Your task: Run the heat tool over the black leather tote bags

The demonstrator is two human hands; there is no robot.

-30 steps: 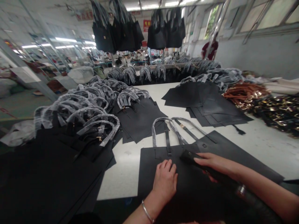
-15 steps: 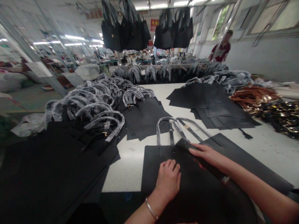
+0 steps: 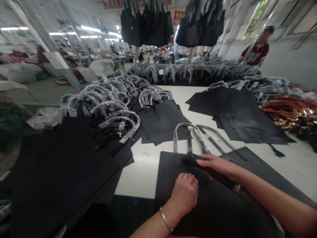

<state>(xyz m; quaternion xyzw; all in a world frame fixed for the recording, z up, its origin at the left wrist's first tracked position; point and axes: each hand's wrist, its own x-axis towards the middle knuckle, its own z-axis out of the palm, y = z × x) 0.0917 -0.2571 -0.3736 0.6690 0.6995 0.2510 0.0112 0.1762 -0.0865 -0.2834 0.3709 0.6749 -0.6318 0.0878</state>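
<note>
A flat black bag panel (image 3: 170, 172) with plastic-wrapped handles (image 3: 184, 135) lies on the white table in front of me. My left hand (image 3: 184, 193), a bangle on its wrist, rests on the panel with its fingers curled under. My right hand (image 3: 218, 165) lies over a long black tool (image 3: 223, 180) with a metal band and holds it down against the panel's top edge, near the handle strap.
A big stack of black panels with wrapped handles (image 3: 104, 112) fills the left side. More flat black pieces (image 3: 235, 112) lie at the right, with brown straps (image 3: 287, 109) beyond. Finished bags (image 3: 148, 23) hang overhead. A person in a dark red shirt (image 3: 256, 53) stands far right.
My view has shifted left and down. My right hand has slid the tool leftwards along the panel's top edge, and my left hand's fingers have curled in.
</note>
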